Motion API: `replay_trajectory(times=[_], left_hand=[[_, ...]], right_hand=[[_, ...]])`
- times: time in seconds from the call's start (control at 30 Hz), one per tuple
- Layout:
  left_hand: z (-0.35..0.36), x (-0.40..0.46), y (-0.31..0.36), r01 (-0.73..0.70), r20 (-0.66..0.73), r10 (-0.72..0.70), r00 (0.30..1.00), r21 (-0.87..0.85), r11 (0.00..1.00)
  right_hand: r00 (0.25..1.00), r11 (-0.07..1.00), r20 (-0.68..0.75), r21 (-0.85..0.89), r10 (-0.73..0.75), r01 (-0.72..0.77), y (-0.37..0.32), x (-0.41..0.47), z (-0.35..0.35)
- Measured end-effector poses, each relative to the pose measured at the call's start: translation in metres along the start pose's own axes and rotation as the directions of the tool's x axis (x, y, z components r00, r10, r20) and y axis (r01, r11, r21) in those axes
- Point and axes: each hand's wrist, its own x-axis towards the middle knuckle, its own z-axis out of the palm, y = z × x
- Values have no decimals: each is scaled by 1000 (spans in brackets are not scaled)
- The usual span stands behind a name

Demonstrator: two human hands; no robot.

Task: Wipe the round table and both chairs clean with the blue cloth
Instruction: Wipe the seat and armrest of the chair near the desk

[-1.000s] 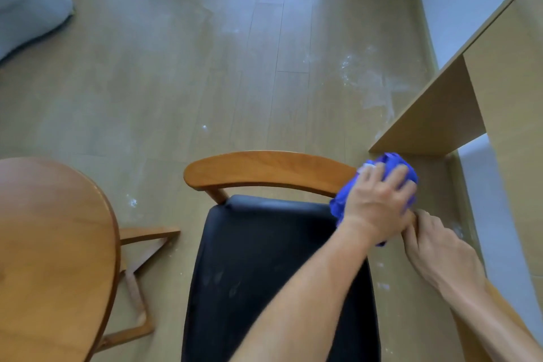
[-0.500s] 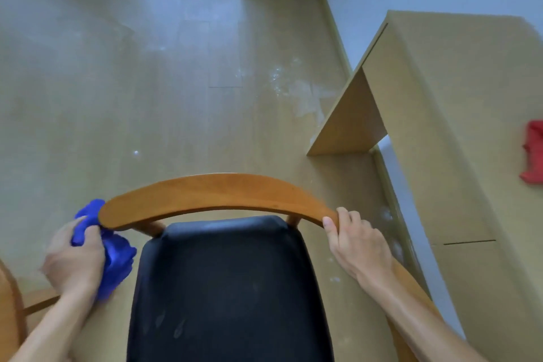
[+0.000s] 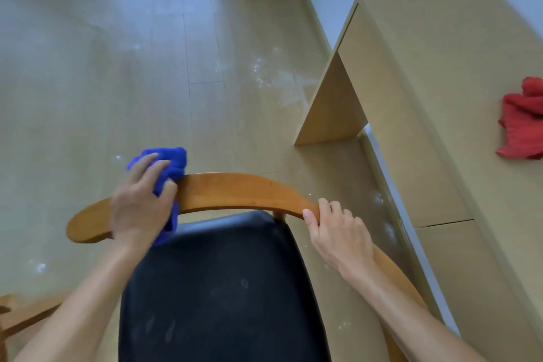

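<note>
A wooden chair with a curved backrest rail (image 3: 235, 192) and a black seat (image 3: 217, 288) stands right below me. My left hand (image 3: 139, 206) presses the bunched blue cloth (image 3: 170, 164) onto the left part of the rail, fingers wrapped over it. At the rail's right end my right hand (image 3: 338, 232) grips the wood, thumb on the front edge. The black seat shows faint smudges. Only a sliver of wooden frame (image 3: 17, 317) shows at the lower left; I cannot tell whether it belongs to the round table.
A light wooden desk (image 3: 435, 73) stands close on the right with a red cloth (image 3: 523, 123) lying on it. The wood floor (image 3: 117, 67) carries white dusty marks. A white wall and a radiator are at the far top.
My left hand with the blue cloth went from the rail's right end to its far left end, then came back onto the rail's left part. My right hand kept its grip on the right end.
</note>
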Motion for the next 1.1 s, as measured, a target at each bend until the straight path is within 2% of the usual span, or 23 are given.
replay_trajectory(times=[0.07, 0.13, 0.17, 0.2, 0.27, 0.33, 0.37, 0.4, 0.47, 0.5, 0.6, 0.67, 0.77, 0.87, 0.93, 1.0, 1.1], left_hand=[[-1, 11, 123, -166, 30, 168, 985, -58, 984], [29, -4, 181, -348, 186, 366, 912, -123, 930], [39, -10, 205, -392, 219, 422, 880, -165, 905], [45, -15, 217, -409, 299, 447, 843, -185, 894], [46, -17, 225, -448, 365, 481, 797, -176, 876], [39, -11, 196, -491, 295, 519, 802, -167, 855], [30, -4, 172, -471, 270, 490, 829, -136, 872], [18, 4, 146, -392, 279, 404, 871, -100, 914], [-9, 14, 96, -171, 239, 168, 957, -6, 985], [-24, 17, 73, -41, 218, 33, 975, 31, 999], [-59, 17, 30, 231, 153, -245, 957, 105, 967], [-59, 15, 32, 248, 112, -266, 957, 152, 957], [-30, 13, 62, 156, 97, -180, 979, 212, 965], [9, 6, 127, -58, 152, 36, 988, 139, 989], [36, -8, 183, -235, 197, 220, 955, 55, 970], [56, -25, 224, -383, 250, 385, 889, -58, 922], [55, -27, 213, -468, 284, 482, 829, -120, 876]], right_hand=[[1000, 1000, 4, -7, 3, -3, 0, 0, 0], [1000, 999, 20, -45, 1, 0, 1, 2, 3], [1000, 998, 25, -70, -1, 3, 1, 2, 6], [1000, 997, 14, -83, -4, 5, 2, 1, 8], [1000, 998, -11, -63, -14, 13, 3, 1, 10], [1000, 1000, -6, -6, -15, 15, 3, 1, 6], [1000, 1000, -12, 8, -22, 22, 3, 0, 5], [1000, 1000, -8, 14, -27, 27, 4, 0, 4], [1000, 999, -10, 24, -23, 23, 3, -1, 3], [1000, 1000, -2, 19, -21, 21, 2, 0, 2], [999, 999, -8, 11, -31, 31, 1, 0, 2], [999, 999, 22, 27, -31, 31, 3, -1, 2], [995, 999, 95, 10, -38, 37, 5, 0, 1], [992, 999, 118, -2, -42, 42, 3, 1, -2], [990, 999, 136, -12, -28, 30, 4, 0, -1], [990, 1000, 138, -13, -18, 20, 3, -1, 0], [992, 999, 126, -2, -32, 32, 3, -1, -1]])
